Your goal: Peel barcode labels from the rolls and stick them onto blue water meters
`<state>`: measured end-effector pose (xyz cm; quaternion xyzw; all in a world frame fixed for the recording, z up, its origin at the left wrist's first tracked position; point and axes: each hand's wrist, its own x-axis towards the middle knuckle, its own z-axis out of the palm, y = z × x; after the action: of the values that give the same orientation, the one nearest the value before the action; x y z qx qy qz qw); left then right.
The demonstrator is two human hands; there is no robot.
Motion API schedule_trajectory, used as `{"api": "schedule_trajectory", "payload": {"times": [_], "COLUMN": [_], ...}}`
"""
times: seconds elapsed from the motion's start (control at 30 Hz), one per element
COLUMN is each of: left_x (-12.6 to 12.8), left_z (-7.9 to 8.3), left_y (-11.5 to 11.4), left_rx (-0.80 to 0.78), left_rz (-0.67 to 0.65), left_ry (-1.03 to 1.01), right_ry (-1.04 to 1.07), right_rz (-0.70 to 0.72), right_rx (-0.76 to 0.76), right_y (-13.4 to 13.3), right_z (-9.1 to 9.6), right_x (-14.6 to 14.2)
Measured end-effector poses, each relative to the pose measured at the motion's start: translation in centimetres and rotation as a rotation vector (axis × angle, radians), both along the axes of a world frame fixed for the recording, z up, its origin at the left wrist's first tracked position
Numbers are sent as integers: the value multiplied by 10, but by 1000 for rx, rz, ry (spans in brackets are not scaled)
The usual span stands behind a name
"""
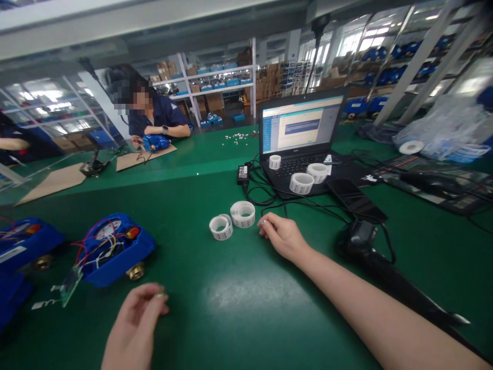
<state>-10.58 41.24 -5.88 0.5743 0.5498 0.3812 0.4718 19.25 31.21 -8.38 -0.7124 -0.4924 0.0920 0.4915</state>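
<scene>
My left hand [135, 319] is low over the green bench, in front of a blue-cased device [115, 264]. Its fingers are curled, with the thumb against the fingertips; anything between them is too small to make out. The device lies open, showing coloured wires, a brass fitting [135, 271] and a circuit board [71, 285] hanging outside the case. Just right of two rolls of printed labels, the nearer one [221, 227] and the other [243, 214], my right hand [284, 235] is closed, thumb pressed to its fingers. Whatever it may pinch is hidden.
A laptop [300, 128] carries more label rolls [301, 183] on its keyboard. Right of my forearm lie a phone [357, 199] and a black handheld scanner [360, 241]. More blue cases [26, 244] are at left. Across the bench a person [159, 115] handles a blue device.
</scene>
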Motion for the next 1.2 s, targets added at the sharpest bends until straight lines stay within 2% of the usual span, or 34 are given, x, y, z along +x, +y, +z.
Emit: {"api": "schedule_trajectory", "payload": {"times": [0.1, 0.2, 0.3, 0.4, 0.57, 0.77, 0.93, 1.0, 1.07, 1.2], "left_x": [41, 80, 108, 125, 130, 131, 130, 127, 125, 124], "left_z": [20, 32, 27, 10, -9, -10, -12, -12, -12, -10], "left_y": [-1, 10, 26, 41, 49, 47, 46, 45, 45, 43], "left_rx": [265, 561, 711, 759, 760, 741, 683, 702, 732, 787], "left_rz": [-280, -462, -525, -557, -569, -491, -490, -476, -459, -439], "left_ry": [201, 350, 548, 639, 643, 559, 515, 512, 510, 458], "right_ry": [4, -6, -35, -65, -79, -93, -155, -197, -284, -564], "right_rz": [16, 14, -9, -59, -92, -78, -105, -112, -139, -374], "right_rx": [0, 4, 9, 20, 14, -18, -49, -60, -120, -445], "right_y": [0, 0, 1, 3, 7, 8, 3, -2, -8, -11], "right_z": [-1, 0, 2, 4, 1, 0, 5, 17, 36, 77], "right_x": [0, 0, 1, 5, 6, 3, 3, 6, 15, 53]}}
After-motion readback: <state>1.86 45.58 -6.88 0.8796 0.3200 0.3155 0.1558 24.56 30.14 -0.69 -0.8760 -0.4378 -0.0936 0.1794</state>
